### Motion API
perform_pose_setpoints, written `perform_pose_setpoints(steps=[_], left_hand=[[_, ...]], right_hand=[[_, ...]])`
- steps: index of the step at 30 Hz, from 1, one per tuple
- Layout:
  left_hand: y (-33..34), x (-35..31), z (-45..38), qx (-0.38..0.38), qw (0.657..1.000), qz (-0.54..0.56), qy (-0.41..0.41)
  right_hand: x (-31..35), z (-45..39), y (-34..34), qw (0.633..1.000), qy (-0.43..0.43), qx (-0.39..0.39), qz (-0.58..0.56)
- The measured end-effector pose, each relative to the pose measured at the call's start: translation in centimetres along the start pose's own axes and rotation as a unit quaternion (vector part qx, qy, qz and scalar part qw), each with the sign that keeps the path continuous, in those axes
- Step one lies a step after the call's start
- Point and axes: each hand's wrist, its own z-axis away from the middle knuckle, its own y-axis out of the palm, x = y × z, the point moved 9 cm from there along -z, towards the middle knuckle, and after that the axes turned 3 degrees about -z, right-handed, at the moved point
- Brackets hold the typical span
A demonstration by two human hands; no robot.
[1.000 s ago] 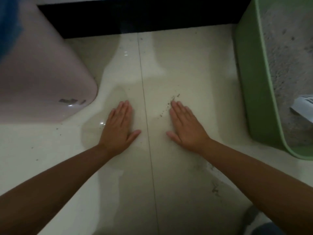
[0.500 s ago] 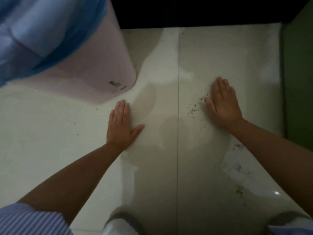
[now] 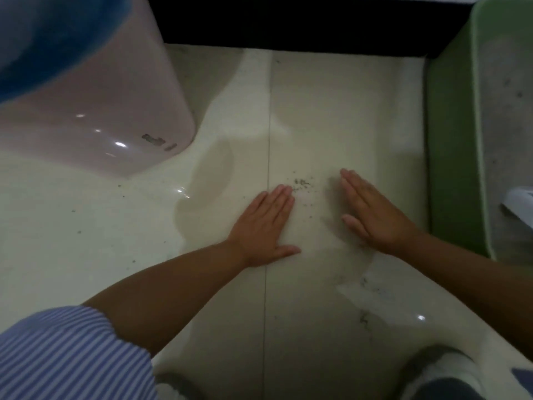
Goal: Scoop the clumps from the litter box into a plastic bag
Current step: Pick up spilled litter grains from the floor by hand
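A green litter box (image 3: 452, 145) stands at the right edge, grey litter (image 3: 507, 116) inside it. A white scoop (image 3: 519, 203) lies in the litter, mostly cut off by the frame. At the top left stands a pink bin (image 3: 95, 119) lined with a blue plastic bag (image 3: 49, 39). My left hand (image 3: 265, 223) lies flat on the tiled floor, fingers straight. My right hand (image 3: 372, 215) rests flat a little to its right, beside the litter box. Between their fingertips lie scattered litter grains (image 3: 301, 183).
The pale tiled floor (image 3: 202, 298) has a grout line running up the middle. A dark base strip (image 3: 288, 24) runs along the back. My shoes (image 3: 438, 370) show at the bottom edge, and loose grains dot the floor at left.
Both hands have slid closer together on the floor, the left moving right toward the grains. The view has swung right, bringing the litter box interior back into view.
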Motion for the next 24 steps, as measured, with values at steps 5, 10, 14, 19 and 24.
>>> perform_pose_setpoints(steps=[5, 10, 14, 19, 24], left_hand=[[0.1, -0.3, -3.0, 0.041, 0.998, -0.012, -0.040], [-1.3, -0.6, -6.0, 0.022, 0.998, 0.003, -0.055], [-3.0, 0.9, -6.6, -0.024, 0.995, 0.071, -0.072], [-2.8, 3.8, -3.9, -0.078, 0.982, 0.124, -0.117], [-1.4, 6.2, 0.0, -0.057, 0.976, 0.130, -0.163]], right_hand=[[-4.7, 6.6, 0.8, 0.975, 0.196, -0.029, -0.105], [-3.4, 8.8, 3.4, 0.948, 0.284, -0.100, -0.108], [-1.1, 6.2, 4.4, 0.918, 0.340, -0.128, -0.157], [2.3, 1.0, 2.8, 0.908, 0.314, -0.216, -0.172], [4.0, -4.1, 1.0, 0.923, 0.240, -0.211, -0.216]])
